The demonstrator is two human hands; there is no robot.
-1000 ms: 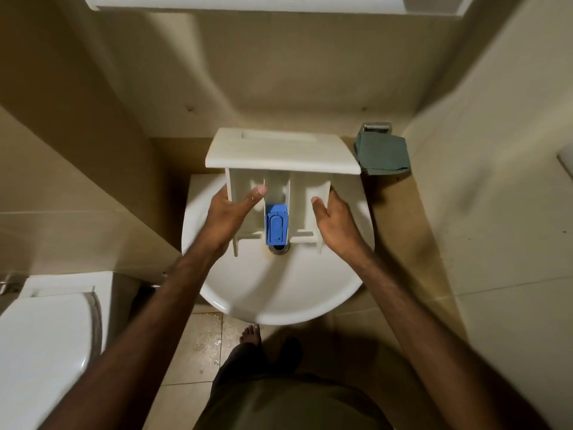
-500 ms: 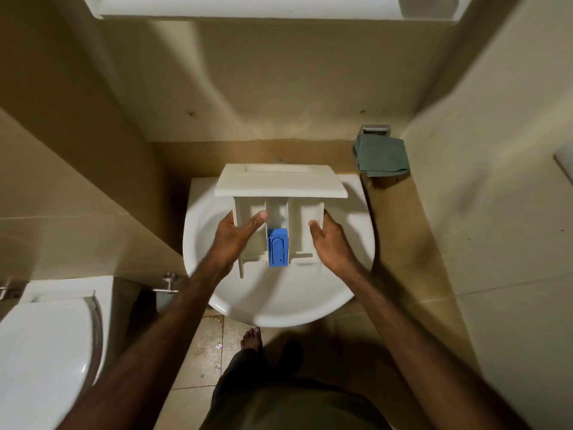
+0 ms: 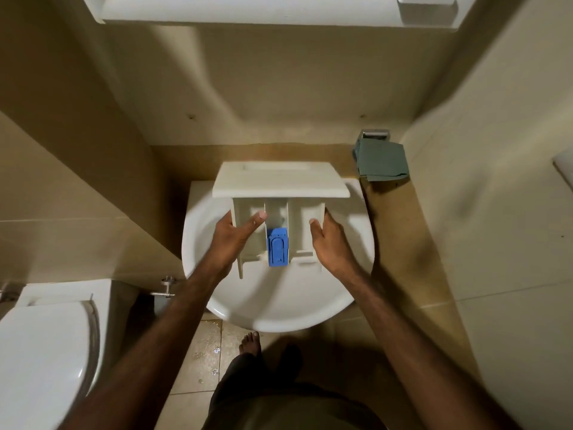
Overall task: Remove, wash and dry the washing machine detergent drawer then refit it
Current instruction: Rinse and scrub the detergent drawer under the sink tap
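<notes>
Hands, left (image 3: 235, 235) and right (image 3: 333, 243), grip drawer (image 3: 280, 181) sides above basin (image 3: 279, 299).

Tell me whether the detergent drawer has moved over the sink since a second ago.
Yes. The detergent drawer, held by the left hand and right hand, has come toward the person: its front panel now overlaps the sink rim's back edge rather than sitting beyond it.

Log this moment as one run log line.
holding | white plastic detergent drawer, blue insert | left hand and right hand grip sides | over white ceramic basin | no water visible
</notes>
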